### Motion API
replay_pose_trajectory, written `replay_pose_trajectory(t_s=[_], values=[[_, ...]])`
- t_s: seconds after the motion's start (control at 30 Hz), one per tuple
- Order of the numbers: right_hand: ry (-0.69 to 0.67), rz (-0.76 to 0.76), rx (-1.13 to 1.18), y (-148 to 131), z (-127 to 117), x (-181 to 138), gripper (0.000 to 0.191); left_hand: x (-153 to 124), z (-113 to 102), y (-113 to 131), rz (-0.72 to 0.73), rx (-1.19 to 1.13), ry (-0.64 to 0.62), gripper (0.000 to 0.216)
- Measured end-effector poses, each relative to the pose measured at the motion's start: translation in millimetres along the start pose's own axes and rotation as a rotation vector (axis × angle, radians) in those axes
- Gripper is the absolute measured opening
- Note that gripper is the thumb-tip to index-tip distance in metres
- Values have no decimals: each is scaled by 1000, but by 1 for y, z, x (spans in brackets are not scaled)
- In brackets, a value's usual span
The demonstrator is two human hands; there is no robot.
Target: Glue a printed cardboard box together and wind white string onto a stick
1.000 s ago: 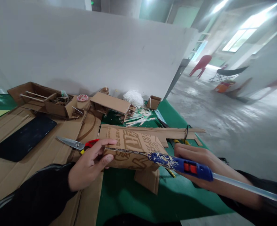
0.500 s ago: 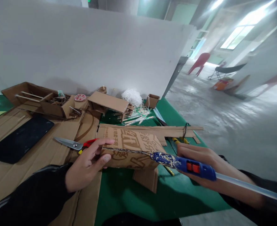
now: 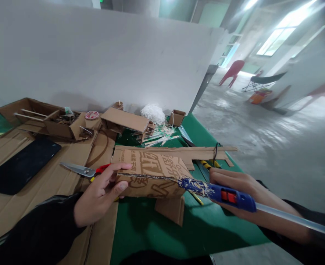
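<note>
A printed cardboard box [image 3: 154, 184] is held at its left end by my left hand [image 3: 102, 193], thumb on the front face and fingers on top. My right hand [image 3: 242, 195] grips a blue glue gun [image 3: 223, 195] with a red switch; a long translucent glue stick [image 3: 292, 219] sticks out of its back. The gun's nozzle rests at the right part of the box's top front edge, where a dark glossy line runs along the seam. Beside my left hand lie scissors [image 3: 79, 169] with red and yellow handles. A cardboard flap [image 3: 170, 210] shows under the box.
Cardboard sheets [image 3: 49, 184] and a black tablet-like slab [image 3: 21, 165] cover the left. Behind stand a cardboard tray [image 3: 52, 123], a cardboard structure [image 3: 125, 119], white string [image 3: 153, 113], wooden sticks [image 3: 162, 134] and a small box [image 3: 177, 117]. A white partition [image 3: 102, 59] rises behind the green table.
The view has shifted slightly. The glue gun's nozzle stays at the box's edge, and my left hand keeps its hold on the box.
</note>
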State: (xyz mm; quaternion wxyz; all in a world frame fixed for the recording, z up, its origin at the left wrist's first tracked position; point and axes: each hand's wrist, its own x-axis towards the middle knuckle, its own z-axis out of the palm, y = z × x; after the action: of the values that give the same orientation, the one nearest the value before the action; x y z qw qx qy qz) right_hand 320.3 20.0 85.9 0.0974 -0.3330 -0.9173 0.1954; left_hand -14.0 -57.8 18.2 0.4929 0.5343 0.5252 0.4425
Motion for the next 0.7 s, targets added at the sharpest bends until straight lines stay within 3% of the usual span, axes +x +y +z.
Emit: replay_pose_trajectory(t_s=[0.43, 0.7], values=[[-20, 19, -23, 12, 3, -10, 19, 1, -2, -3, 3, 12, -24, 37], [-29, 61, -18, 19, 1, -17, 13, 1, 2, 0, -8, 0, 38, 35]])
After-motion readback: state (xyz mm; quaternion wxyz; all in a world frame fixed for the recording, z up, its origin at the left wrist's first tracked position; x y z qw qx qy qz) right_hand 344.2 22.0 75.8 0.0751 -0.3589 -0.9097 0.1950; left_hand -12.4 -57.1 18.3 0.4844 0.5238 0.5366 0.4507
